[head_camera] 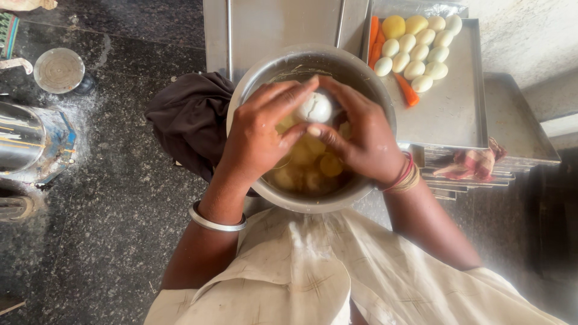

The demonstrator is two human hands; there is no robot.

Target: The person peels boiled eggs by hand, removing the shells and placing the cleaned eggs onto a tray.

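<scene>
Both hands meet over a steel pot (253,81) that holds several boiled potatoes in their skins. My left hand (256,138) and my right hand (361,135) together grip one pale, partly peeled potato (316,108) above the pot, fingers wrapped round it from both sides. A silver bangle circles the left wrist and coloured bangles the right.
A steel tray (451,114) at the right carries several peeled potatoes (418,51) and orange carrots (407,90). A dark cloth (189,120) lies left of the pot. A round steel lid (58,70) and a metal machine (33,141) stand at the far left on the dark stone floor.
</scene>
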